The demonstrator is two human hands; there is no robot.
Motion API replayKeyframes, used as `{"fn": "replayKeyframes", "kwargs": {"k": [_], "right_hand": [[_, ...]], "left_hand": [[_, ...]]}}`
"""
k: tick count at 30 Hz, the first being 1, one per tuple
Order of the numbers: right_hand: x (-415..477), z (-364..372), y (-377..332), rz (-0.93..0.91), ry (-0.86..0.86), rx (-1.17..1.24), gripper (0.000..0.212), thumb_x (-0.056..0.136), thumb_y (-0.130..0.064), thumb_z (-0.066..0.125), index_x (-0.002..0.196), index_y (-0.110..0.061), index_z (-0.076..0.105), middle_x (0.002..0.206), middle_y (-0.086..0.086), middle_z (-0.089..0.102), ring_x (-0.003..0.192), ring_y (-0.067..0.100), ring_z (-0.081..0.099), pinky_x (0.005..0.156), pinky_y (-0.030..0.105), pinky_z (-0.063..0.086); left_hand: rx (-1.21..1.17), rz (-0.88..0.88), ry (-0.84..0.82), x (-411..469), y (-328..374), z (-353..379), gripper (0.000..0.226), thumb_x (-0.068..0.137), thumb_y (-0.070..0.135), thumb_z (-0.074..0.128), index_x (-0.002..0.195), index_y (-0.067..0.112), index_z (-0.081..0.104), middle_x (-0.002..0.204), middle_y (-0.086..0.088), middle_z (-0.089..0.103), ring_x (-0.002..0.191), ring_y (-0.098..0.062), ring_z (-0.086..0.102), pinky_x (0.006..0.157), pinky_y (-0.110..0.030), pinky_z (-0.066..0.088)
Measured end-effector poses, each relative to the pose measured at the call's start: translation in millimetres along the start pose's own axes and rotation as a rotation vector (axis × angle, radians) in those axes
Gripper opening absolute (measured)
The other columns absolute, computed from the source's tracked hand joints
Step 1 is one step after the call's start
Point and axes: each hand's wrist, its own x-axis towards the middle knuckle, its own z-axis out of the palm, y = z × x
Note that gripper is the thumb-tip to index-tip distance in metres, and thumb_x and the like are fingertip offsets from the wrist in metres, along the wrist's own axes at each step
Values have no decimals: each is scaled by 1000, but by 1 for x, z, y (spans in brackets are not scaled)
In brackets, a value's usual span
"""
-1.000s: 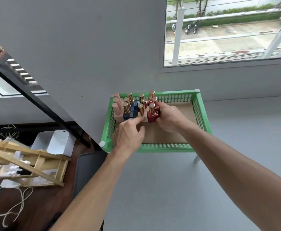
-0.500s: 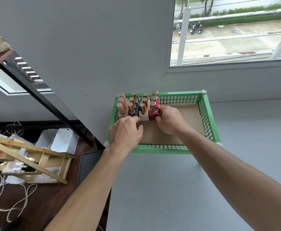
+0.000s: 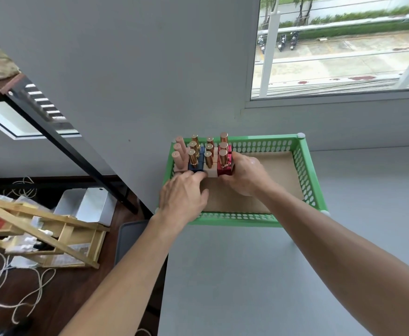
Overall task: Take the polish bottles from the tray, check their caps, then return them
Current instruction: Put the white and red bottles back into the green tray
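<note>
Green perforated tray stands on the grey table against the wall, with the polish bottles grouped upright in its far left corner. Right hand is wrapped around the near red bottle at the group's right edge. Left hand lies flat, fingers extended, fingertips touching the base of the near blue bottle.
</note>
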Motion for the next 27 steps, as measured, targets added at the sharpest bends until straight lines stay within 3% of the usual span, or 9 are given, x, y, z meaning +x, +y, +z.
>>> {"fn": "replayKeyframes", "kwargs": {"k": [7, 13, 18, 27], "right_hand": [[6, 5, -2, 41, 73, 14, 33, 78, -39, 64, 101, -18, 56, 101, 10, 66, 91, 31, 59, 72, 34, 44], [6, 2, -4, 73, 67, 58, 23, 82, -19, 56, 103, -15, 62, 101, 11, 69, 90, 29, 59, 76, 31, 45], [3, 6, -6, 88, 64, 39, 24, 85, -14, 48, 105, -12, 62, 106, 16, 66, 96, 34, 58, 84, 35, 47], [0, 12, -4, 31, 124, 14, 30, 83, -32, 62, 108, -16, 59, 108, 9, 66, 100, 29, 58, 78, 32, 42]], "left_hand": [[-8, 15, -10, 2, -1, -1, 44, 84, 36, 59, 126, 21, 54, 118, -4, 64, 110, -27, 56, 85, -38, 46], [-17, 37, -17, 4, -1, -1, 44, 84, 36, 58, 126, 25, 53, 117, -3, 64, 107, -26, 57, 84, -36, 46], [-22, 34, -5, 6, -2, -2, 42, 84, 37, 58, 125, 26, 55, 116, -2, 65, 106, -25, 58, 83, -35, 46], [-30, 50, 3, 7, -2, 0, 41, 85, 39, 57, 124, 28, 55, 116, 0, 66, 105, -25, 58, 83, -36, 47]]}}
